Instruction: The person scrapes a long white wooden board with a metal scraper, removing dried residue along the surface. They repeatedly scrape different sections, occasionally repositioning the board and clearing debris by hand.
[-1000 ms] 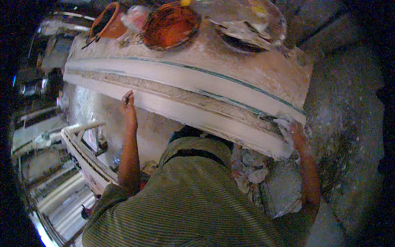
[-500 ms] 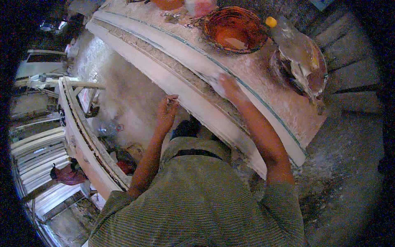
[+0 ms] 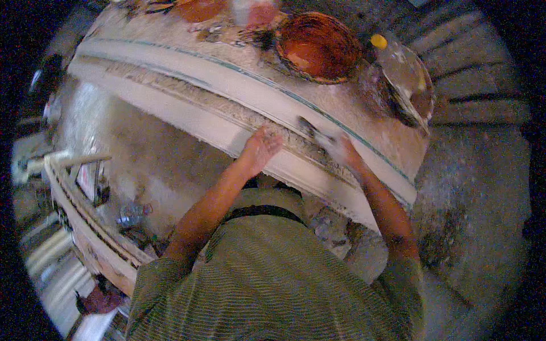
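2 hands, both over the long white moulding (image 3: 170, 116), which runs diagonally across the board (image 3: 392, 113) in front of the person. Moulding shows 2 pale bands with 1 rough channel between; can't tell if it's 1 piece or 2.

Right hand (image 3: 344, 151): fingers closed on 1 small dark-tipped tool (image 3: 309, 127), over the far band and channel. Blurred, can't tell if the tip touches.

Left hand (image 3: 263, 149): at the near band and channel, fingers bent, close together; can't tell if they grip anything.

Far side of board: 1 orange bowl (image 3: 319, 48), 1 orange pot (image 3: 200, 9) cut by the top edge, 1 yellow cap (image 3: 378, 41), 1 basin (image 3: 430, 94).

Lower left: 1 wooden frame (image 3: 91, 227).
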Demonstrator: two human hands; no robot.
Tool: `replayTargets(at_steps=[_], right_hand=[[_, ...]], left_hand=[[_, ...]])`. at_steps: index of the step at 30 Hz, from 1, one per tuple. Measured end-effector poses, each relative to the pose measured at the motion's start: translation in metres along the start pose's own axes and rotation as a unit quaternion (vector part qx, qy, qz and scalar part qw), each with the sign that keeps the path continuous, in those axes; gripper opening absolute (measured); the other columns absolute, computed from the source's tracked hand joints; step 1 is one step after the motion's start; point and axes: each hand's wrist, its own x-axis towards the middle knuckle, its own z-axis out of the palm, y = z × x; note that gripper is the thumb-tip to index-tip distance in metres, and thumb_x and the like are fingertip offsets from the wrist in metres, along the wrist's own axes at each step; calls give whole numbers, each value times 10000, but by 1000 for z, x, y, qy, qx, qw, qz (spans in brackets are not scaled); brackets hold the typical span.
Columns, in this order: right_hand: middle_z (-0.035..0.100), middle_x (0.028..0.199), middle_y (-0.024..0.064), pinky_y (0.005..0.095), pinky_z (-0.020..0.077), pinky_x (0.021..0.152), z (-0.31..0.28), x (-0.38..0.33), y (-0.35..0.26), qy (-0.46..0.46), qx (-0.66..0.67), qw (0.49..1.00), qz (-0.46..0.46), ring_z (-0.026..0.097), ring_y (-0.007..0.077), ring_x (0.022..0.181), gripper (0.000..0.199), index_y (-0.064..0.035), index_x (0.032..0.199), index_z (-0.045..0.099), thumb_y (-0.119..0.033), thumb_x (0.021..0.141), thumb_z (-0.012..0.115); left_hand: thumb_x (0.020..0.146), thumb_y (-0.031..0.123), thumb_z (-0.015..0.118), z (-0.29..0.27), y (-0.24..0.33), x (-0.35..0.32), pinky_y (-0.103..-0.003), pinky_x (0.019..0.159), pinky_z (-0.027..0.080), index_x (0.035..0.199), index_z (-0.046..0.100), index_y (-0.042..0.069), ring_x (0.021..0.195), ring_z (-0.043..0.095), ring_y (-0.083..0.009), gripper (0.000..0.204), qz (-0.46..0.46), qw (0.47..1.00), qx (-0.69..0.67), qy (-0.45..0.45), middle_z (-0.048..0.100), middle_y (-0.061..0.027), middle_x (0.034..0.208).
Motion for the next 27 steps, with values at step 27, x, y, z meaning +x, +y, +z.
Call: replayTargets(at_steps=[27], right_hand=[[613, 1091, 246, 484, 449, 940, 114, 177, -163, 46, 238, 965, -99, 574, 423, 1028, 311, -35, 1084, 620, -230, 935, 429]], left_hand=[[912, 340, 520, -87, 113, 70, -458, 1038, 361, 1151, 523, 84, 1089, 527, -267, 350, 169, 920, 307, 177, 596, -83, 1102]])
